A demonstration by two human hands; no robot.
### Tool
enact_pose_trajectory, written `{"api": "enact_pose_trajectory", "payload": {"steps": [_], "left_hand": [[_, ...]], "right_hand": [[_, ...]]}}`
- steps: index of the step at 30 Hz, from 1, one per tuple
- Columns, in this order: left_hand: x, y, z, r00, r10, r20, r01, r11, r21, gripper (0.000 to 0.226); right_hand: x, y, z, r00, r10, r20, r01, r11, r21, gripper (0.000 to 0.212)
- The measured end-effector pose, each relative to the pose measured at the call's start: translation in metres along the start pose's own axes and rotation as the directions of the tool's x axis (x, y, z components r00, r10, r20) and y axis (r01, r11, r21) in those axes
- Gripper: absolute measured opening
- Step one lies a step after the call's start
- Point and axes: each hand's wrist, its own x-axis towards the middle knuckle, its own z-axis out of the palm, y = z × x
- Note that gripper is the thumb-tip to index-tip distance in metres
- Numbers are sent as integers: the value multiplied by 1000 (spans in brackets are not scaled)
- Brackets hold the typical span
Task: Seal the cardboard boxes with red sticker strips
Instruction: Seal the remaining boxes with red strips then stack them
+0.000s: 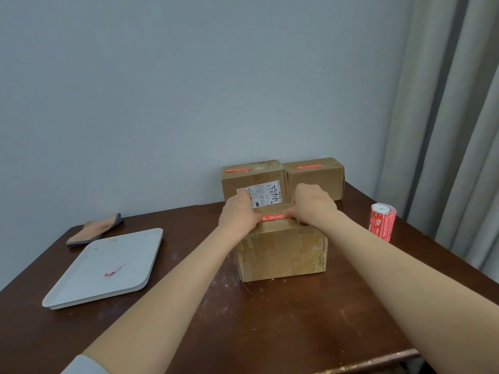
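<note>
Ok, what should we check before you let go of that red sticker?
1. Is the red strip lying across the top of the front box? ok.
2. Do the left hand and right hand hold its ends? ok.
3. Is it stuck flat everywhere? cannot tell, the hands cover its ends.
4. Do the left back box and right back box carry strips? ok.
5. Is the sticker roll standing nearby on the table? ok.
</note>
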Motion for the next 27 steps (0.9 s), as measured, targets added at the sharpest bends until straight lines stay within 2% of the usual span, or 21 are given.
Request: {"api": "enact_pose_trajectory", "payload": {"steps": [2, 4, 7, 9, 11, 13, 18, 22, 27], "left_hand": [[-2, 0, -1, 1000, 23, -21, -22, 998, 61, 49], [-8, -4, -4, 994, 76, -72, -65, 987, 149, 42], [-23, -16, -5, 938, 316, -143, -269, 923, 274, 35], [-33, -19, -2, 898, 439, -19, -415, 861, 294, 44], [-40, -17, 4, 883, 449, 134, -468, 830, 304, 55], [-43, -18, 13, 877, 448, 172, -479, 803, 355, 62], [-27, -25, 20, 867, 487, 102, -488, 791, 370, 56], [-18, -28, 19, 861, 501, 88, -497, 791, 358, 54], [-26, -35, 22, 877, 480, -27, -451, 841, 299, 56]], "right_hand": [[-1, 2, -2, 1000, -10, 4, 10, 999, 32, 31], [-2, 5, -5, 997, -76, -12, 76, 997, 21, 27], [-8, 15, -11, 970, -240, -51, 240, 971, -11, 29], [-17, 19, -11, 931, -362, 50, 365, 928, -74, 40], [-25, 20, -6, 890, -426, 164, 443, 893, -79, 47], [-31, 21, 1, 869, -452, 201, 481, 866, -135, 56], [-32, 22, 16, 872, -488, 44, 475, 822, -315, 56], [-30, 21, 19, 889, -458, -2, 429, 836, -343, 59], [-30, 28, 17, 922, -382, -57, 351, 889, -293, 68]]}}
